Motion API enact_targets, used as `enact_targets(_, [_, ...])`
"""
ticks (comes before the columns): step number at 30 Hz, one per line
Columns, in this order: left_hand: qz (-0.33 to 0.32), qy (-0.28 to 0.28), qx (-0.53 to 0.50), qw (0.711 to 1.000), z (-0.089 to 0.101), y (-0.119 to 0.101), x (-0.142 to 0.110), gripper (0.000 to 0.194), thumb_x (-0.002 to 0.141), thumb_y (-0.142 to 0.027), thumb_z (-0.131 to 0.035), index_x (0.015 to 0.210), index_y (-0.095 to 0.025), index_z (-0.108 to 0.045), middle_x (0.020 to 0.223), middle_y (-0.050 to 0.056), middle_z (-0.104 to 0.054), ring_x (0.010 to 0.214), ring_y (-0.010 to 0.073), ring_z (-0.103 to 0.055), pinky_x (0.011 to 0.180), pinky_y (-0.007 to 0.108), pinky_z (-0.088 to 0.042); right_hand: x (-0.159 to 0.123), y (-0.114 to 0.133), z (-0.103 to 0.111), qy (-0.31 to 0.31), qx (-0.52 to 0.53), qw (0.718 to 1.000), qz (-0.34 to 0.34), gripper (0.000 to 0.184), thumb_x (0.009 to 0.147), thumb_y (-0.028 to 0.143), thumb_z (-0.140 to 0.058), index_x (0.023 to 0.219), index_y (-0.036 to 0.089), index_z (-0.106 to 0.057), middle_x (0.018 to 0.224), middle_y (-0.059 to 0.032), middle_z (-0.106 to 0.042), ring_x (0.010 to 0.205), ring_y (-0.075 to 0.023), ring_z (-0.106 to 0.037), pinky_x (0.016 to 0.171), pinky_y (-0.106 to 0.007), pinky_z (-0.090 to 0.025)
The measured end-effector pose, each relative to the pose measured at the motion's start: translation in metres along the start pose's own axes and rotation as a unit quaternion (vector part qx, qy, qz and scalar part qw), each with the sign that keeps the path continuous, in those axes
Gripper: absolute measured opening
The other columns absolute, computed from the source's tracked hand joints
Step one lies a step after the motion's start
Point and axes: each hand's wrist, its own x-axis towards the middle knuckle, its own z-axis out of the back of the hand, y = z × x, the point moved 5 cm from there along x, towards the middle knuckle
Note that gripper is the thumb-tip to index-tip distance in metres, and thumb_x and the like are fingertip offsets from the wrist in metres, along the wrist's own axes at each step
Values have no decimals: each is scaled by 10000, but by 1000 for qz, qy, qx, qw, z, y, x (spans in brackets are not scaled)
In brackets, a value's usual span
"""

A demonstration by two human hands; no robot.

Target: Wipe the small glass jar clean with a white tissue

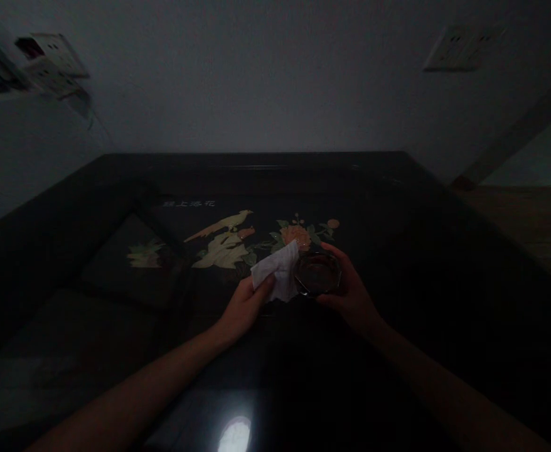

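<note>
Left hand (243, 309): cloth (279, 269) | right hand (352, 294): dark bowl (319, 274) | table edges (256, 154): well away

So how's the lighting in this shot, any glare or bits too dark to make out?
Head view: dim overall, the table's right side nearly black; head view: bright glare at bottom centre; head view: the white cloth in the left hand stands out, while the dark bowl in the right hand shows little inside detail.
</note>
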Motion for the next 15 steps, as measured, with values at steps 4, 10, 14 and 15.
enact_targets(4, [-24,-76,3,997,12,-4,0,353,778,-493,-571,831,-159,-672,783,29,-682,833,225,-622,750,291,-492,0,-6,2,-7,28,1000,-9,801,514,502,-824,1186,317,-430,1194,-64,-591,1136,-286,-558,945,-451,-472])
enact_targets(10, [-50,-73,59,994,14,-5,0,345,812,-457,-539,830,-141,-679,774,32,-678,784,219,-619,724,291,-495,4,-5,5,-2,82,996,-34,709,638,667,-650,1215,325,-421,1278,-87,-540,1111,-290,-573,882,-471,-494])
enact_targets(14, [-111,-94,107,983,17,-9,-4,322,841,-415,-518,944,-167,-696,888,46,-702,853,230,-634,792,317,-500,1,-7,2,2,82,995,-48,751,718,710,-522,1340,346,-307,1314,-89,-520,1124,-289,-563,840,-468,-510])
enact_targets(15, [-148,-92,127,977,17,-14,-7,316,858,-397,-495,981,-184,-693,945,52,-701,906,236,-633,834,330,-493,0,-9,0,6,85,995,-49,745,736,706,-501,1354,343,-297,1309,-88,-526,1129,-289,-560,842,-466,-510])
